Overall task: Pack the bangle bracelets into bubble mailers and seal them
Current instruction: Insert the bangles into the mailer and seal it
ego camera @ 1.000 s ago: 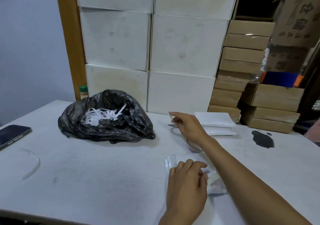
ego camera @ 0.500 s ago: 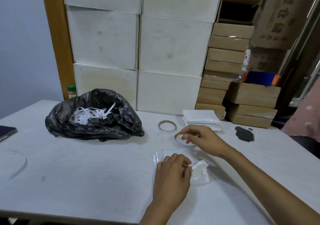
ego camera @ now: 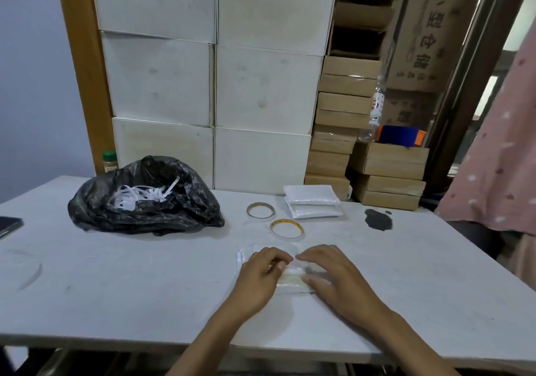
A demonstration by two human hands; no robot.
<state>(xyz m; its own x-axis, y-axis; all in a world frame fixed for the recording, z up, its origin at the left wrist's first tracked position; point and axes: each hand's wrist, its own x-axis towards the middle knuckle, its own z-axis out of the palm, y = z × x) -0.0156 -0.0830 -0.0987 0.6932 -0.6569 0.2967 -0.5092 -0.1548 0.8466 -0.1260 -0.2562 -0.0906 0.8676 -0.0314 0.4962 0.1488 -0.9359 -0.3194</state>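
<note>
Two bare hands rested on a small clear bubble mailer (ego camera: 291,277) lying flat on the white table (ego camera: 130,274), near its front edge. The left hand (ego camera: 259,278) had its fingers bent over the mailer, though a real grip could not be made out, while the right hand (ego camera: 333,278) pressed on it with fingers relaxed. Just behind lay a gold bangle (ego camera: 287,228) and a grey bangle (ego camera: 260,211), beside a stack of white mailers (ego camera: 311,205) and a black bag (ego camera: 145,201)
</note>
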